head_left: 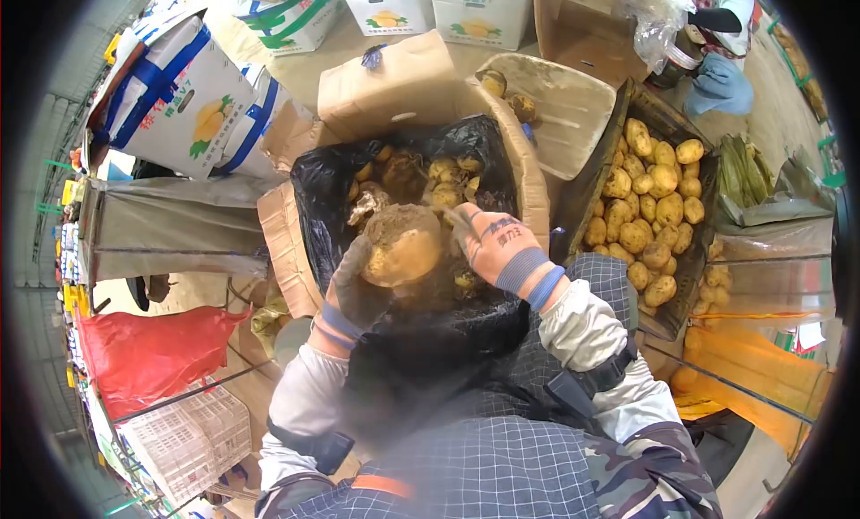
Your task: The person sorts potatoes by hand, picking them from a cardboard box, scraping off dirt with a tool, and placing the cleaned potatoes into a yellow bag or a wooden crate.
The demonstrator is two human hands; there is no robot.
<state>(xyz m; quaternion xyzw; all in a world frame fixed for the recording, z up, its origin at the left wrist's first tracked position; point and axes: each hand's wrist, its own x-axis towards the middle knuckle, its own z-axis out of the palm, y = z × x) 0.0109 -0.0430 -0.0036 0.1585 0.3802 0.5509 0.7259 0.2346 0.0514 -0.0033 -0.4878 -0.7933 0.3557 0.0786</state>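
My left hand [352,282], in a grey-palmed glove, holds a large round yellowish root [401,255] with dark soil on its top. My right hand [500,243], in an orange glove, is to the right of the root with its fingers bent together around something thin that I cannot make out. Both hands are over a cardboard box [530,174] lined with a black plastic bag [318,201]. Inside the box, beyond the root, lie several yellowish roots or potatoes [445,171], some with soil on them.
A dark crate [708,192] of potatoes [663,180] stands at the right. Behind the box is a pale scoop-like tray [573,107]. White printed cartons [193,107] stand left and behind. Red plastic [166,349] hangs at left, orange netting [761,376] at right. Another person [735,8] is at top right.
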